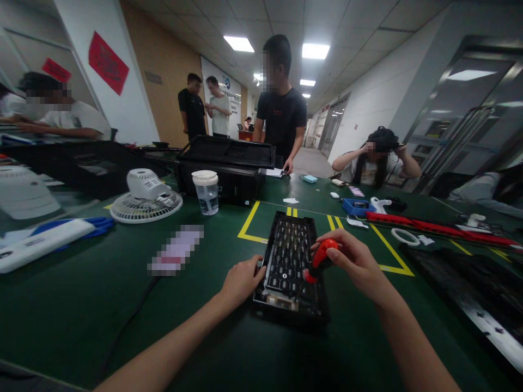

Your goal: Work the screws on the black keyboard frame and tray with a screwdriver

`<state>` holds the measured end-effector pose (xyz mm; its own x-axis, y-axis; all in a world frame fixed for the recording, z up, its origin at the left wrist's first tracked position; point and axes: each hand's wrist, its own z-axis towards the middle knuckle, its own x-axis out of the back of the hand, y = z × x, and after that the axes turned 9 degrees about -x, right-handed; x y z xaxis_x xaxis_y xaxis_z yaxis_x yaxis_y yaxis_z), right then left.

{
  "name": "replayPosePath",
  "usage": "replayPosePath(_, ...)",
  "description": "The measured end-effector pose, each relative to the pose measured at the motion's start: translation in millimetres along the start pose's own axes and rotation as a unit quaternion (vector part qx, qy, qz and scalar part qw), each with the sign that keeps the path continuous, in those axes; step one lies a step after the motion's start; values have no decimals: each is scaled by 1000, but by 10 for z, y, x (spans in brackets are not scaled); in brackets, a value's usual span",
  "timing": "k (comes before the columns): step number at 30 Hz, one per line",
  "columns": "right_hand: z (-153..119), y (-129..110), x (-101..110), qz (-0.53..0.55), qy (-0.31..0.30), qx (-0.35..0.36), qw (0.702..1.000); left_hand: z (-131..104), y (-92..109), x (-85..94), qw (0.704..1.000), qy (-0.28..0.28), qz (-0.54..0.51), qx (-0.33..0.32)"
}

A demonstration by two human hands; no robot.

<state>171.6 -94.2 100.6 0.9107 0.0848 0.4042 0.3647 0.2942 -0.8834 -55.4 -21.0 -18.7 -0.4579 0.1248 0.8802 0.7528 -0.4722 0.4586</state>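
In the middle of the table lies a black rectangular housing [288,256], open at the top, with rows of hexagonal cells inside. My left hand [243,277] is closed on its left edge, thumb and fingers against the side wall. In my right hand [353,258] is a red-and-black screwdriver [326,253], held tilted over the right half of the housing. Its red lower end is down at the cells; whether the tip touches anything is hidden. A small round light-coloured spot [285,276] shows among the cells near my end.
Yellow tape lines [247,220] mark the green table [204,337]. A lidded cup [206,193], white fan [145,198] and large black case [220,174] stand behind to the left. Rightward lie a blue box [357,207] and long black panel [469,294]. Several people are nearby.
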Motion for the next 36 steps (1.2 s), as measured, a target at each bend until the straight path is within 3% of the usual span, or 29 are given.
replayPosePath(25,-16,-17,0,-4,27,-6,1000,4,-23,-39,1000,9,-10,-13)
replayPosePath(36,13,51,-82,27,76,-7,997,3,-7,-33,1000,6,-7,-9)
